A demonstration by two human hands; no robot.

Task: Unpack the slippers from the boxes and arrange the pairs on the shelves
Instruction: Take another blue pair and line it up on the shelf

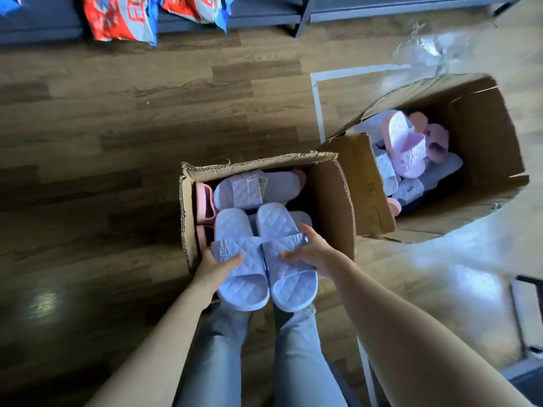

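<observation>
Left hand [216,267] grips one lilac slipper [245,277], right hand [308,254] its mate [291,277]. Wood-plank floor [117,113]; shelf [264,14] at twelve o'clock, apparently holding bags [120,16].

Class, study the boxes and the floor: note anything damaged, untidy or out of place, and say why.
The near box has a torn, ragged rim, and the far box has ripped flap edges. The slippers inside the far box lie jumbled. Clear plastic wrap lies loose on the floor beyond it. The held lilac pair looks neat.

Brown wood-plank floor [117,113] — glossy light patches [458,259] at right, a white taped line [318,113] crossing it.
</observation>
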